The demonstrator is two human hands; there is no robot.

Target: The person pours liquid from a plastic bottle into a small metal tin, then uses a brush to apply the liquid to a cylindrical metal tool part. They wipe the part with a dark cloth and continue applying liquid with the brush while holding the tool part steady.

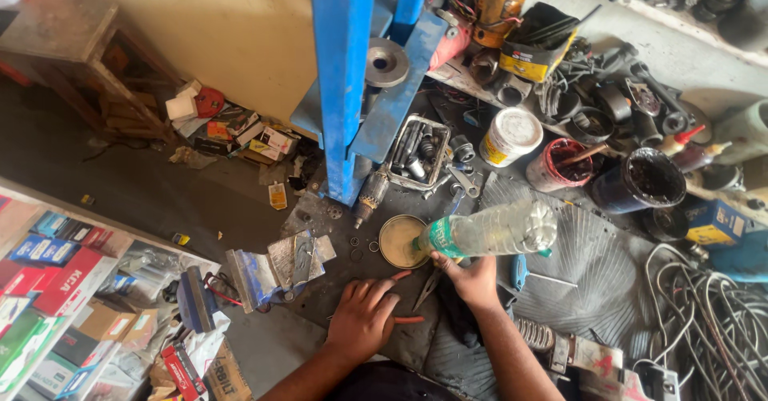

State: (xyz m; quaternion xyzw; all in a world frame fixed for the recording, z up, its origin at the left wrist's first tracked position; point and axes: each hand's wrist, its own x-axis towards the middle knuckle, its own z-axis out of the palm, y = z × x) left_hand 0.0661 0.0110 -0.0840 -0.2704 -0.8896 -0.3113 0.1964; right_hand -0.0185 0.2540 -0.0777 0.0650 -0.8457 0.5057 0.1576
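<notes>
currently right hand (pixel 474 279) grips tilted clear plastic bottle (pixel 492 230), mouth over round tin dish (pixel 402 241); left hand (pixel 362 314) rests fingers spread, flat on mat (pixel 448 353).

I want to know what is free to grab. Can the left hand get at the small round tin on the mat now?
Probably yes. The left hand lies flat on the mat, close below the round tin, with only small washers between. But the plastic bottle in the right hand is tipped over its rim.

Red and blue boxes (pixel 56 265) lie left; a green-labelled bottle (pixel 488 231) tilts centre.
</notes>
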